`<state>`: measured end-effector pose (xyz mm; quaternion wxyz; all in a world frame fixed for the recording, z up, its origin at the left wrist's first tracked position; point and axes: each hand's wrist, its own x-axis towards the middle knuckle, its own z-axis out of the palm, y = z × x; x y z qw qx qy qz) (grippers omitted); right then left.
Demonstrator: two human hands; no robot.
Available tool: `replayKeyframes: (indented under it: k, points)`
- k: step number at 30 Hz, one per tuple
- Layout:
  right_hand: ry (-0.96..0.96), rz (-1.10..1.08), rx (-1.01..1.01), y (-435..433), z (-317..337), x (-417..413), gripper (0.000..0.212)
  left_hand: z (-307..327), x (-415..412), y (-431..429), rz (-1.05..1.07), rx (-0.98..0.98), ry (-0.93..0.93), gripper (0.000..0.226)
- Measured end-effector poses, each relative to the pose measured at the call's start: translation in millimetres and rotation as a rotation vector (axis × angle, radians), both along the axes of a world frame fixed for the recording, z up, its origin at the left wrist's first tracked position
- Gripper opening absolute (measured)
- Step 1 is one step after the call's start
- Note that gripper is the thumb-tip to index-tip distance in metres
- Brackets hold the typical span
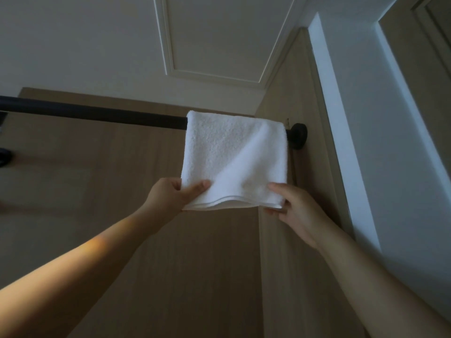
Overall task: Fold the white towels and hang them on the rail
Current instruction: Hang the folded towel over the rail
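A folded white towel (234, 154) hangs over the right end of a black rail (97, 113), close to the rail's round wall mount (299, 136). My left hand (170, 193) pinches the towel's lower left corner, thumb on the front. My right hand (295, 211) pinches the lower right corner, thumb on top and fingers beneath the hem. Both arms reach up from below. The towel's back half is hidden behind the front.
The rail runs across a light wooden panel (122, 191), with a wooden side panel (292, 81) at the right end. A white wall (402, 154) stands to the right. A dark object (5, 156) shows at the left edge.
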<state>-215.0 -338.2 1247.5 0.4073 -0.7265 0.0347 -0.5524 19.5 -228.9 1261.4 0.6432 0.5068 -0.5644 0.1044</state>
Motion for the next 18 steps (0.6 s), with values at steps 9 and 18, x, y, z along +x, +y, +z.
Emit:
replayKeyframes:
  k: [9, 18]
  points:
    - [0.086, -0.703, -0.491, 3.9, -6.9, -10.8, 0.056, 1.3, 3.4, 5.3, -0.118, 0.04, 0.063, 0.076]
    - [0.041, -0.542, -0.244, 1.4, -15.5, -1.6, 0.023, 35.9, -20.4, 11.6, -0.046, -0.012, 0.115, 0.081]
